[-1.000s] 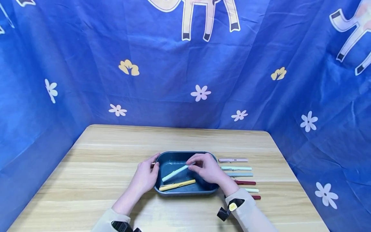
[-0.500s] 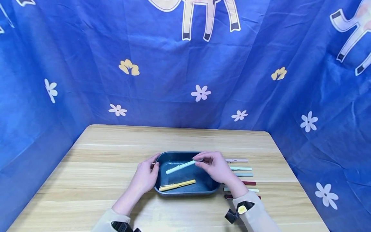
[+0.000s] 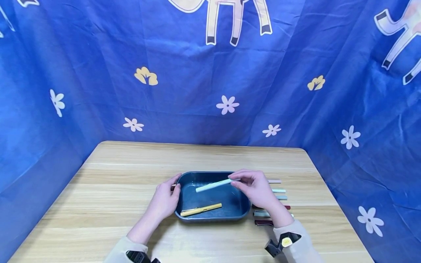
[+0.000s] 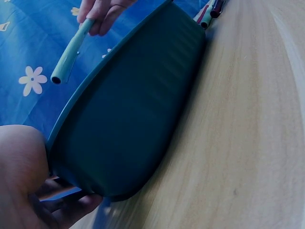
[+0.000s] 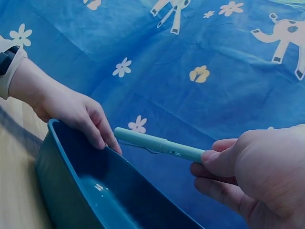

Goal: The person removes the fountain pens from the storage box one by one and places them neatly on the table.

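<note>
My left hand grips the left end of a dark teal plastic box, thumb over the rim and fingers around the outer wall. Over the box's right side, my right hand pinches one end of a mint-green capped pen between thumb and fingers. Its capped end points left across the opening; the right wrist view shows the pen held above the rim, clip facing down. A yellow pen lies on the box floor along the near wall.
Right of the box, several pens lie in a column, partly hidden by my right hand and forearm: a lilac pen, a mint pen, a light blue pen, a pale green pen and dark red ones. Blue curtains surround the wooden table.
My right hand has moved right and slightly away from me, taking the mint-green pen along, and the pen now lies flatter. My left hand, the box and the yellow pen stay put.
</note>
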The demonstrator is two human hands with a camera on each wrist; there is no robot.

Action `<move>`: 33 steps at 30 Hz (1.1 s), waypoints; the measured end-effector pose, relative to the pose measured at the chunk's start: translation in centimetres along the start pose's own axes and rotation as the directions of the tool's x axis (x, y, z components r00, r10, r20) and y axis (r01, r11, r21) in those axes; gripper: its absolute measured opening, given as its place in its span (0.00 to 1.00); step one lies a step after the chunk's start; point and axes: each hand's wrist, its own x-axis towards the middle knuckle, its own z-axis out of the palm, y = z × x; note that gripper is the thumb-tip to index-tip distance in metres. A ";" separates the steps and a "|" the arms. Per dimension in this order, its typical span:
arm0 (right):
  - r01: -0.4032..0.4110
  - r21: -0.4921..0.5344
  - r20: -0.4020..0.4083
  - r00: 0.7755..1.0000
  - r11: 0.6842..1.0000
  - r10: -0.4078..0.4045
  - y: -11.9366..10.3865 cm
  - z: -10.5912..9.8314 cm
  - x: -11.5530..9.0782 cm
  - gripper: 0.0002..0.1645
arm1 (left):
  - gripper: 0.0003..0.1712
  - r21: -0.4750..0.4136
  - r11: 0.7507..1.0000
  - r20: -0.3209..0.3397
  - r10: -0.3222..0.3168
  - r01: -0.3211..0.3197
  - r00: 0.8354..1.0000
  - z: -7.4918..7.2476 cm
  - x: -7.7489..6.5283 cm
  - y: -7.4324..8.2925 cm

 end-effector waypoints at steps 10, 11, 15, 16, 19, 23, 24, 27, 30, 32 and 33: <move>-0.020 -0.009 -0.046 0.999 1.000 0.020 -0.5 -1.7 -1.6 0.12 | 0.26 0.002 1.000 -0.005 -0.001 0.001 1.000 0.1 -0.1 0.0; -0.012 -0.006 -0.049 0.999 1.000 0.012 -0.5 -1.9 -1.7 0.12 | 0.26 0.002 1.000 -0.005 -0.002 0.002 1.000 0.1 -0.1 0.0; 0.023 -0.007 -0.070 0.997 1.000 -0.024 -0.4 -2.5 -2.4 0.11 | 0.26 0.000 1.000 -0.003 -0.005 0.005 1.000 0.1 -0.1 0.0; 0.028 -0.003 -0.078 0.997 1.000 -0.028 -0.3 -2.7 -2.6 0.11 | 0.26 -0.001 1.000 -0.002 -0.006 0.006 1.000 0.1 -0.2 0.1; 0.038 -0.008 -0.108 0.993 0.999 -0.038 -0.2 -3.2 -3.3 0.10 | 0.26 0.001 1.000 -0.002 -0.006 0.006 1.000 0.2 -0.2 0.1; 0.016 -0.034 -0.149 0.989 0.999 -0.021 -0.1 -3.8 -4.4 0.10 | 0.27 0.003 1.000 0.001 -0.007 0.007 1.000 0.2 -0.2 0.1; 0.012 -0.039 -0.155 0.988 0.999 -0.018 -0.2 -4.0 -4.6 0.10 | 0.27 0.003 1.000 0.002 -0.008 0.008 1.000 0.2 -0.2 0.1; 0.016 -0.036 -0.172 0.985 0.999 -0.022 -0.2 -4.5 -5.4 0.10 | 0.27 0.005 1.000 0.002 -0.011 0.011 1.000 0.1 -0.1 0.1; 0.046 -0.008 -0.186 0.981 0.999 -0.047 0.1 -5.2 -6.3 0.12 | 0.27 0.004 1.000 0.003 -0.011 0.011 1.000 0.1 -0.1 0.1; 0.052 0.001 -0.199 0.979 0.999 -0.051 0.3 -5.6 -7.0 0.12 | 0.27 0.002 1.000 0.004 -0.010 0.010 1.000 0.1 -0.1 0.1; 0.052 0.008 -0.204 0.978 0.999 -0.049 0.4 -5.8 -7.3 0.12 | 0.27 0.001 1.000 0.005 -0.010 0.010 1.000 0.1 -0.1 0.1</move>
